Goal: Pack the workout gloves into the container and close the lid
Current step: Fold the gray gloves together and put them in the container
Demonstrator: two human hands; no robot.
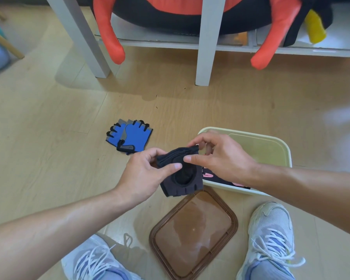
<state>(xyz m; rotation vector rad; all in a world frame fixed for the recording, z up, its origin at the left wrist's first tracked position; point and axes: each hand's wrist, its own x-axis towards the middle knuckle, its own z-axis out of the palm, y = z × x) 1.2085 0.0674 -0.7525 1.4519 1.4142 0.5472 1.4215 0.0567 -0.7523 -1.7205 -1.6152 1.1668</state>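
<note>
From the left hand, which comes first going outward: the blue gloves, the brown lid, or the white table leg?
1. Dark glove, pinched in the left hand.
2. Blue gloves on the floor up-left and brown lid below-right: too close to call.
3. White table leg, far up.

black glove (182, 174); brown lid (193, 237)

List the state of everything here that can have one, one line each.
Container: open, lid off, standing on the floor.
Brown lid: off, lying flat on the floor between the shoes.
Black gloves: stacked, held up by both hands.
Blue gloves: unpacked, lying on the floor.
Pink-and-black glove: already inside the container.
Left hand: fingers pinching the black gloves.
Right hand: fingers pinching the black gloves.
</note>
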